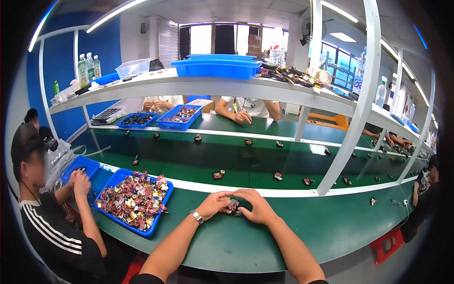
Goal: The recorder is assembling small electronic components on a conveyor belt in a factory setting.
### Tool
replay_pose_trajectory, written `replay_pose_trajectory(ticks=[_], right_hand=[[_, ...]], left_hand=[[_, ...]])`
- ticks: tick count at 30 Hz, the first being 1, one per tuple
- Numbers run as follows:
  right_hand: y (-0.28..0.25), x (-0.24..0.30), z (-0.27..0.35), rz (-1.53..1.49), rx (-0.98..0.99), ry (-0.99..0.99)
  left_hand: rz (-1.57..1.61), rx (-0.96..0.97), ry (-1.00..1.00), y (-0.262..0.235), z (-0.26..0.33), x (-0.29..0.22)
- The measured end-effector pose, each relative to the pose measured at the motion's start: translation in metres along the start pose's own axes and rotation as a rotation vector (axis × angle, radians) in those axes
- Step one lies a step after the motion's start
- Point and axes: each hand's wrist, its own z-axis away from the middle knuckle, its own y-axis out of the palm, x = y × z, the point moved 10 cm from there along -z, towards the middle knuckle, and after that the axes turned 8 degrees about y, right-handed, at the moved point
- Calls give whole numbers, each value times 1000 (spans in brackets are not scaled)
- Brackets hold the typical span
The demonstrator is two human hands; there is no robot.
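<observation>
Just above the near part of the green bench, my left hand [214,206] grips a small dark electronic part [232,205] with reddish pieces on it. My right hand [257,207] curves over the part from the other side, its thumb at the part's edge and its fingers bent toward my left fingertips. The part's underside and some fingertips are hidden. To the left of my hands a blue tray [166,195] is heaped with similar small parts [132,199] carrying red, yellow and white bits.
Beyond a white rail [203,187] runs a dark green conveyor belt [198,163] with spaced small parts. A white post [347,104] and overhead shelf [165,87] stand ahead. A co-worker [52,208] sits at left beside another blue tray [90,165]; others sit across.
</observation>
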Motion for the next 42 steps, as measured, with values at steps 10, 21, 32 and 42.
replay_pose_trajectory(ticks=[10, 21, 32, 42], right_hand=[[4, -8, 3, 20, -24, 54], [10, -9, 1, -21, -82, 65], [10, -17, 2, -7, -109, 135], [12, -10, 2, -40, -49, 83]], left_hand=[[70, -64, -26, 8, 3, -6], [69, -10, -29, 8, 2, -5], [96, 80, 6, 17, 3, -9], [-15, 11, -19, 16, 3, -7]])
